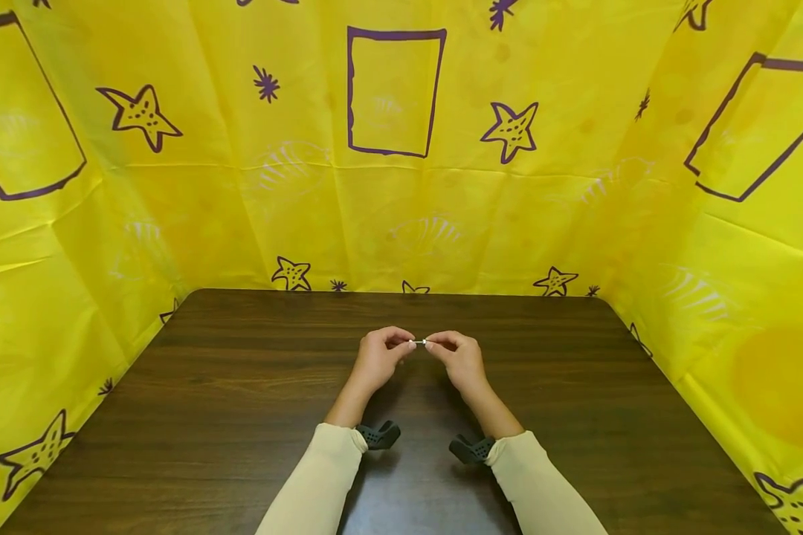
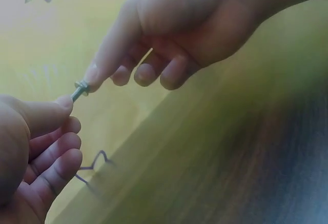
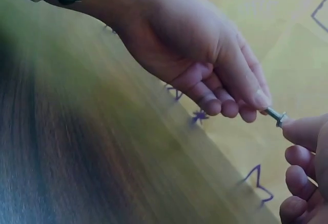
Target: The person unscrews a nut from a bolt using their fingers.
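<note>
Head view. One small metal piece, bolt-like, raised above a dark wood-grain table, near six o'clock of centre. Left hand at its eight o'clock, right hand at its four; thumb and forefinger of each pinch one end. Judged purpose: two opposed grips keep so slight a part level and steady. Pale sleeves, each with a dark wrist mount at its cuff. Yellow patterned cloth behind, from nine round to three.

Left wrist view. Piece near nine o'clock, tilted. Left hand at its seven, thumb clamped on the plain shank; other fingers loosely curled, side by side. Right hand at its two, thumb at the wider collar; spare fingers curled inward, presumably to keep the tips unobstructed.

Right wrist view. Piece at three o'clock, collar toward the right hand at its five; left hand at its ten. Right forefinger hidden behind the thumb here; its exact contact cannot be told.
</note>
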A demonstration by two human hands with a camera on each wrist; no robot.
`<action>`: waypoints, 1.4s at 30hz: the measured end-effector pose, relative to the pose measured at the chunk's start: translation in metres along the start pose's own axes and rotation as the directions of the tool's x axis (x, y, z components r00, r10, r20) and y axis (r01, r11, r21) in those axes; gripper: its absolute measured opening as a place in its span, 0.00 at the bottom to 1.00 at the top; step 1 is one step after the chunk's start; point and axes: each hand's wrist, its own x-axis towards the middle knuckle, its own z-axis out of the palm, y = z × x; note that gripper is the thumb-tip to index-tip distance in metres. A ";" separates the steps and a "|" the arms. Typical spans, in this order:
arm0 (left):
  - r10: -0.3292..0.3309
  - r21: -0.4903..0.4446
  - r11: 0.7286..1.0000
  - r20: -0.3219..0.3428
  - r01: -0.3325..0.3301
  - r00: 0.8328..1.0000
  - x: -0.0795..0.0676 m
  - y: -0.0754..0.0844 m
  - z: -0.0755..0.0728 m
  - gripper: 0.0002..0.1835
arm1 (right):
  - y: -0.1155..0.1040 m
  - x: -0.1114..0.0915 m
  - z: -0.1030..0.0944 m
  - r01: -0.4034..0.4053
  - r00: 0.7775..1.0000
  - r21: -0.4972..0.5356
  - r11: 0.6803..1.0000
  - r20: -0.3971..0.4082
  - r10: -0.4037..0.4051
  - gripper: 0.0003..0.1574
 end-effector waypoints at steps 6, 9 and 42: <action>-0.015 -0.006 1.000 -0.012 0.015 1.000 0.002 0.011 -0.004 0.05 | -0.009 0.001 -0.001 -0.028 1.000 0.072 0.997 -0.001 0.028 0.04; -0.011 -0.019 1.000 -0.013 0.011 1.000 0.002 0.016 -0.006 0.06 | -0.013 0.002 -0.002 -0.029 1.000 0.098 0.995 -0.003 0.029 0.05; 0.041 0.062 0.997 0.054 -0.044 0.998 -0.008 0.030 -0.009 0.04 | -0.019 -0.006 -0.010 0.015 0.997 -0.011 1.000 0.073 -0.014 0.24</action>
